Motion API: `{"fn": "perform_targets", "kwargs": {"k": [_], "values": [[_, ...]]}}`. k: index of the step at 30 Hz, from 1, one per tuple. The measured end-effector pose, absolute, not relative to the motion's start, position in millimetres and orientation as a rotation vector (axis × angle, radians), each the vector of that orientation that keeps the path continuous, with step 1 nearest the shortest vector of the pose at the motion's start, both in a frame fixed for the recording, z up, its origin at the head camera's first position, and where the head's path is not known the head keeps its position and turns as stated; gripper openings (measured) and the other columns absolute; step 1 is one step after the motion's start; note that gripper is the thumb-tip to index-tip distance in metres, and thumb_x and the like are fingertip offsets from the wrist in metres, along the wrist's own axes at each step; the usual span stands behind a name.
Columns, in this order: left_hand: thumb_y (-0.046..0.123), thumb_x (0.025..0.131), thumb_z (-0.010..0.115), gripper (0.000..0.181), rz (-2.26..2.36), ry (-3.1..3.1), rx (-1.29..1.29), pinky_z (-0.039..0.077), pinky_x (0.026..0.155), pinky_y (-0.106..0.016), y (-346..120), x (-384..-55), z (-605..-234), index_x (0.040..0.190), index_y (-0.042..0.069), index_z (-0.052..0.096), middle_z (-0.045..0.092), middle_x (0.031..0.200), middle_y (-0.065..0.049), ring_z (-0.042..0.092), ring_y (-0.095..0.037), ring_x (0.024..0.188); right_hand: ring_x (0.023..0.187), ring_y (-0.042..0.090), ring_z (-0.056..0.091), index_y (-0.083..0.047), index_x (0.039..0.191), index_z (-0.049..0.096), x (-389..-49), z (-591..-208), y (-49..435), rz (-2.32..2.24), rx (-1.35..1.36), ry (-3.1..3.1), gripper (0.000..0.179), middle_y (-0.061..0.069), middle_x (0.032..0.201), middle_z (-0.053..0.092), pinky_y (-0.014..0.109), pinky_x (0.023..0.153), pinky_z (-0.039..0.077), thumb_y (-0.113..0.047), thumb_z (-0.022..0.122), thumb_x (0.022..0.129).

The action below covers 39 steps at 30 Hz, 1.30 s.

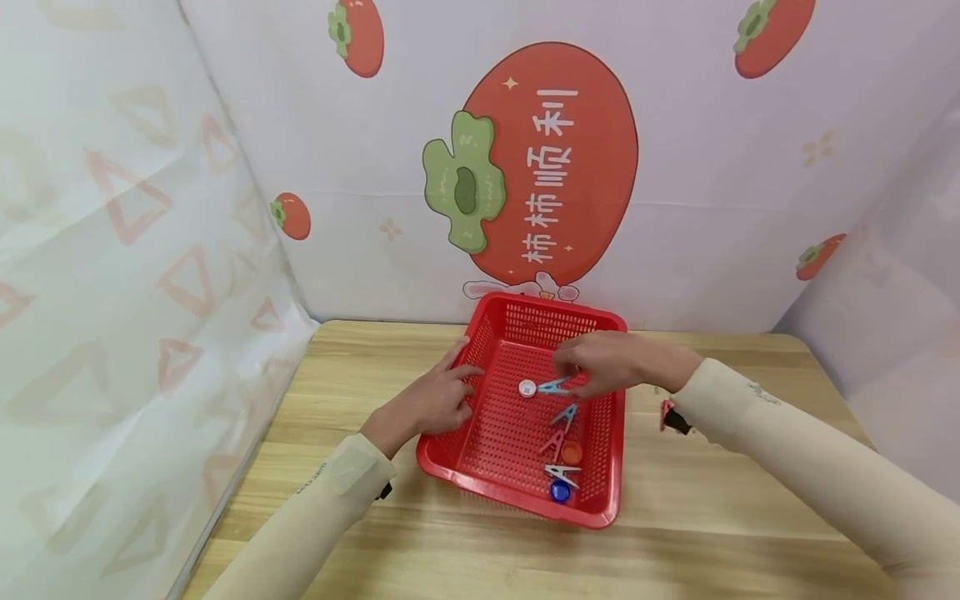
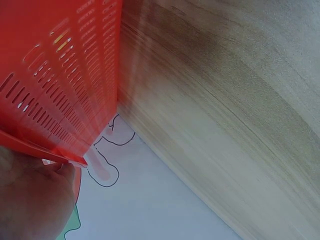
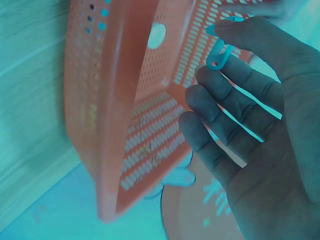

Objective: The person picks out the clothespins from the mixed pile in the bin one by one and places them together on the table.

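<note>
My left hand (image 1: 438, 400) grips the left rim of a red plastic basket (image 1: 517, 487); the left wrist view shows its fingers at the rim of the basket (image 2: 60, 85). Over the inside of the basket, my right hand (image 1: 603, 364) pinches a light blue clothespin (image 3: 220, 52) between thumb and forefinger, the other fingers spread below. A white round cap (image 1: 527, 388) lies on the basket floor beside that clothespin. Along the right side lie a second blue clothespin (image 1: 566, 415), a pink clothespin (image 1: 552, 442), an orange cap (image 1: 572, 452), a white clothespin (image 1: 562, 474) and a blue cap (image 1: 559, 491).
The basket stands on a wooden table (image 1: 712, 508), close to the back wall. A wall sheet (image 1: 690, 167) printed with persimmons hangs behind, and pale sheets close off both sides. A small red thing (image 1: 665, 412) shows by my right wrist.
</note>
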<state>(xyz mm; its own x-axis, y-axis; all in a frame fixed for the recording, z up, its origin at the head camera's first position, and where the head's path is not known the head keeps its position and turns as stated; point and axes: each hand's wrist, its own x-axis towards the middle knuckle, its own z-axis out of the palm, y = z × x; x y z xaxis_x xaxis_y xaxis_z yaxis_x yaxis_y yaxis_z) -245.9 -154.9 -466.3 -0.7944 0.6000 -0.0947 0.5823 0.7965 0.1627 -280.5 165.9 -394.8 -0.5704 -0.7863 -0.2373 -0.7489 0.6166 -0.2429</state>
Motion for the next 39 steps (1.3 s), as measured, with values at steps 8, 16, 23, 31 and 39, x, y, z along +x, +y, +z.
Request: {"fn": "perform_targets", "kwargs": {"k": [8, 16, 23, 31, 39], "values": [[0.014, 0.097, 0.068, 0.027, 0.191, 2.842, 0.929, 0.017, 0.140, -0.043, -155, -247, -468, 0.119, 0.007, 0.083, 0.055, 0.164, -0.005, 0.002, -0.028, 0.172, 0.085, 0.013, 0.063, -0.018, 0.103, 0.072, -268, -382, 203, -0.274, -1.162, 2.598, 0.017, -0.002, 0.096, 0.071, 0.024, 0.074, 0.057, -0.027, 0.083, 0.094], [0.015, 0.097, 0.069, 0.028, 0.179, 2.834, 0.929, 0.016, 0.140, -0.045, -155, -247, -468, 0.120, 0.007, 0.083, 0.055, 0.164, -0.005, 0.002, -0.028, 0.172, 0.086, 0.008, 0.058, -0.019, 0.102, 0.074, -251, -374, 235, -0.354, -1.051, 2.709, 0.020, -0.007, 0.095, 0.068, 0.025, 0.074, 0.059, -0.027, 0.088, 0.090], [0.014, 0.096, 0.070, 0.027, 0.177, 2.844, 0.950, 0.012, 0.141, -0.045, -155, -248, -467, 0.118, 0.007, 0.083, 0.058, 0.161, -0.005, 0.006, -0.027, 0.172, 0.082, 0.004, 0.059, -0.018, 0.102, 0.074, -235, -375, 257, -0.301, -1.001, 2.841, 0.021, -0.010, 0.092, 0.069, 0.026, 0.073, 0.060, -0.029, 0.088, 0.089], [0.013, 0.096, 0.069, 0.027, 0.207, 2.835, 0.945, 0.015, 0.141, -0.047, -157, -249, -468, 0.118, 0.007, 0.083, 0.056, 0.162, -0.005, 0.004, -0.027, 0.172, 0.081, 0.005, 0.062, -0.017, 0.097, 0.074, -220, -381, 280, -0.358, -0.972, 2.936, 0.019, -0.011, 0.089, 0.069, 0.027, 0.073, 0.061, -0.025, 0.090, 0.088], [0.013, 0.096, 0.070, 0.026, 0.215, 2.837, 0.946, 0.015, 0.141, -0.047, -158, -250, -469, 0.117, 0.007, 0.083, 0.056, 0.162, -0.005, 0.003, -0.027, 0.172, 0.077, 0.003, 0.060, -0.015, 0.096, 0.073, -203, -399, 298, -0.394, -0.814, 3.017, 0.025, -0.011, 0.085, 0.069, 0.023, 0.067, 0.056, -0.031, 0.090, 0.087]]}}
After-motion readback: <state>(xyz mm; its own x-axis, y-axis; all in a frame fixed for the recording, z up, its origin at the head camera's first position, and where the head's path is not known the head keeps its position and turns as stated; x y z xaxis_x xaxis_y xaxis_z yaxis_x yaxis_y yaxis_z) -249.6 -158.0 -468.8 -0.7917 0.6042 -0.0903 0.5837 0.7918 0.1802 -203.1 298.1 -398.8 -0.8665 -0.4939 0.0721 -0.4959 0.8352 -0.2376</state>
